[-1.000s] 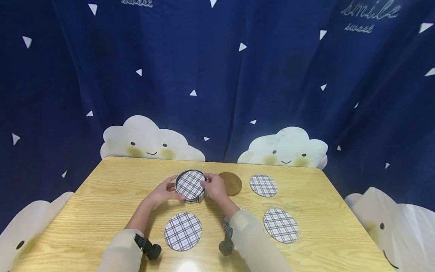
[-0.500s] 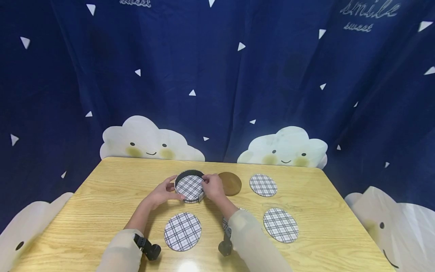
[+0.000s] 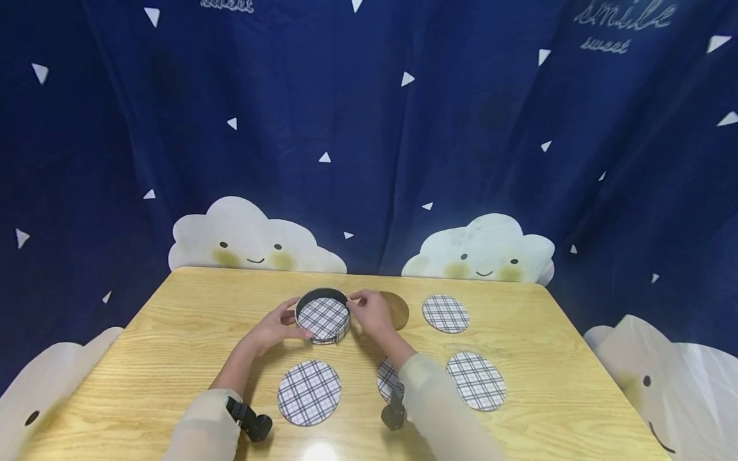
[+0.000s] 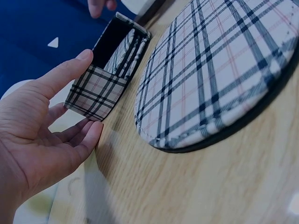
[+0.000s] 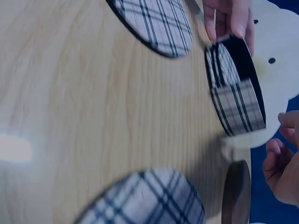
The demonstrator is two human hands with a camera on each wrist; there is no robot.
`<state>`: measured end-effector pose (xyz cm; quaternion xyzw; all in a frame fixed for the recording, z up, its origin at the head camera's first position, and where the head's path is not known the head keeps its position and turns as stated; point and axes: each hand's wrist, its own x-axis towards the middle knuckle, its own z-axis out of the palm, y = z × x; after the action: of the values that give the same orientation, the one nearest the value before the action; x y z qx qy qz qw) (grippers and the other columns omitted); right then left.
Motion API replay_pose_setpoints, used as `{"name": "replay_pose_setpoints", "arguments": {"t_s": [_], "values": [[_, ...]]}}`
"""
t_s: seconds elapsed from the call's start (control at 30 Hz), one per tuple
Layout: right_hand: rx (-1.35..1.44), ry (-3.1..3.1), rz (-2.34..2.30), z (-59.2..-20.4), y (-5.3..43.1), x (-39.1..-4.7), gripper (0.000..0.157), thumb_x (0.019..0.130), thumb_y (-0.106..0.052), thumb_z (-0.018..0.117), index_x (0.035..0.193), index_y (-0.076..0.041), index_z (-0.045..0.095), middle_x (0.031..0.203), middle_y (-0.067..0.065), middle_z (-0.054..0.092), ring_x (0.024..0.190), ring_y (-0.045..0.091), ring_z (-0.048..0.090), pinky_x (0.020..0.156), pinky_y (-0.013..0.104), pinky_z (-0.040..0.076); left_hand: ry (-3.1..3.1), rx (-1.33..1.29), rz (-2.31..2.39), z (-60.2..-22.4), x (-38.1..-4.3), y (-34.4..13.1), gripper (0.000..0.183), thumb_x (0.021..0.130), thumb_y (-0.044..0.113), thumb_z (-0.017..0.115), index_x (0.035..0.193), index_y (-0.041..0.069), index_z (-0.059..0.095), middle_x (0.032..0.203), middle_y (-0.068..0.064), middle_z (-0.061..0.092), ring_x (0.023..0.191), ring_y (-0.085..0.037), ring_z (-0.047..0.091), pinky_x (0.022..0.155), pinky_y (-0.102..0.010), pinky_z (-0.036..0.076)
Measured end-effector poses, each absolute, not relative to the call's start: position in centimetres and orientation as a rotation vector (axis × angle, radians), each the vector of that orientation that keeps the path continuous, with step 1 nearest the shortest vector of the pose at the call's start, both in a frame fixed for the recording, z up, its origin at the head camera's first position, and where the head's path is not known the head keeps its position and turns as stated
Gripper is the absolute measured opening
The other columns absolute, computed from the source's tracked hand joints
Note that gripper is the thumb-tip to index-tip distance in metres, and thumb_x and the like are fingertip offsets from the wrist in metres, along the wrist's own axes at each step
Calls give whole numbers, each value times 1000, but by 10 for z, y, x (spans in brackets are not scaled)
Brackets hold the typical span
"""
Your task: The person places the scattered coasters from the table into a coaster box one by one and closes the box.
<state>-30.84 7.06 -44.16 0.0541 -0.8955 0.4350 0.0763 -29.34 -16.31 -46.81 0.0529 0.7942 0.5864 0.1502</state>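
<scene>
Blocking part of one loose coaster (image 3: 385, 378) is the R wrist cam (image 3: 394, 416); R hand (image 3: 371, 314) covers a bit of the brown disc (image 3: 399, 310) too. Round plaid holder (image 4: 96, 91) is toward the far side of the table (image 3: 548, 384) w/ a coaster stack (image 3: 323, 318) inside, can't tell how many. L hand (image 3: 273, 330) grips it, thumb + fingers; R hand's loosely curled just off the rim, holding nothing.

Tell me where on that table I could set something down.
The table is bare left of the left hand and right of the two rightmost plaid discs. It's crowded toward the far middle, where the right hand, round holder and brown disc cluster.
</scene>
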Motion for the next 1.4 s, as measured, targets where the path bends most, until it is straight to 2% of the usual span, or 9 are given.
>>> {"name": "replay_pose_setpoints", "arguments": {"t_s": [0.3, 0.53, 0.63, 0.73, 0.87, 1.0, 1.23, 1.4], "values": [[95, -2675, 1257, -440, 113, -315, 21, 86, -22, 63, 98, -6, 70, 92, 10, 68, 84, 21, 62, 74, 34, 52, 2290, 152, 1682, -467, -292, -162, 102, 72, 19, 81, 150, 10, 16, 141, -27, 38, 131, -41, 38, 108, -54, 33], [-14, -2688, 1229, -436, 150, -319, 26, 87, -24, 62, 104, -4, 67, 83, 9, 64, 69, 17, 57, 57, 25, 47, 2304, 149, 1661, -467, -291, -162, 102, 72, 20, 81, 150, 10, 15, 142, -28, 36, 132, -43, 36, 107, -56, 32], [-72, -2696, 1201, -434, 166, -320, 29, 87, -25, 61, 105, -3, 66, 81, 10, 63, 65, 16, 55, 54, 23, 44, 2305, 147, 1661, -466, -291, -163, 102, 72, 20, 81, 150, 10, 15, 142, -28, 35, 132, -43, 35, 108, -56, 33], [-136, -2722, 1178, -432, 184, -319, 32, 89, -28, 60, 109, -4, 65, 86, 12, 64, 69, 18, 57, 58, 24, 45, 2293, 154, 1674, -466, -291, -163, 103, 72, 19, 81, 150, 10, 14, 142, -28, 36, 132, -43, 36, 108, -55, 32], [-234, -2757, 1179, -430, 208, -319, 37, 91, -31, 57, 115, -3, 61, 99, 17, 64, 84, 25, 61, 67, 31, 50, 2282, 166, 1687, -467, -291, -164, 102, 72, 19, 80, 150, 10, 14, 142, -28, 36, 132, -42, 36, 108, -54, 33], [-345, -2763, 1207, -432, 231, -320, 41, 93, -33, 53, 121, -3, 57, 112, 19, 60, 97, 30, 58, 77, 37, 51, 2288, 169, 1681, -467, -290, -164, 102, 72, 19, 80, 150, 9, 14, 142, -28, 36, 132, -42, 36, 108, -54, 33], [-512, -2710, 1282, -437, 265, -313, 48, 94, -34, 51, 128, -1, 50, 119, 23, 53, 105, 34, 53, 83, 42, 50, 2280, 174, 1684, -466, -290, -163, 102, 73, 19, 80, 150, 10, 14, 143, -29, 35, 132, -43, 35, 108, -55, 32], [-579, -2689, 1316, -445, 283, -304, 51, 95, -33, 48, 131, 2, 45, 129, 27, 47, 117, 41, 48, 96, 49, 44, 2282, 178, 1675, -466, -290, -163, 103, 72, 21, 80, 150, 10, 13, 144, -29, 33, 133, -44, 33, 108, -56, 31]]}}
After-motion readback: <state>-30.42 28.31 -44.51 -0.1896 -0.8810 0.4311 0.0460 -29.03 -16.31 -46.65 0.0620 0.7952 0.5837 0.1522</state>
